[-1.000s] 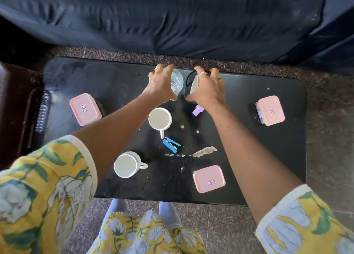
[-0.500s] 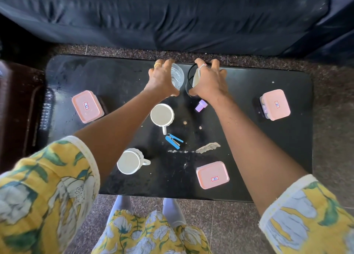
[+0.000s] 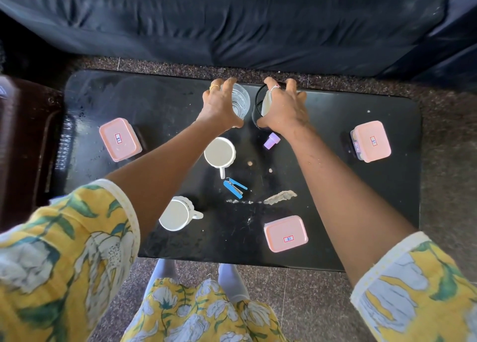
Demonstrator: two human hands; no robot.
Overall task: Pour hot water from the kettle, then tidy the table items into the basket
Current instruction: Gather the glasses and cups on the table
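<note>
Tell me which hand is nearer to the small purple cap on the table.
The right hand. Its wrist passes just beside the purple cap while it grips the black mesh cup. The left hand is farther off, across the table on the glass.

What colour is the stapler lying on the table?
Blue. The stapler shows clearly in the head view, just below the white mug's handle.

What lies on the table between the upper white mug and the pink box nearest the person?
In the head view, a blue stapler lies between the mug and the box, plus some pale scraps.
</note>
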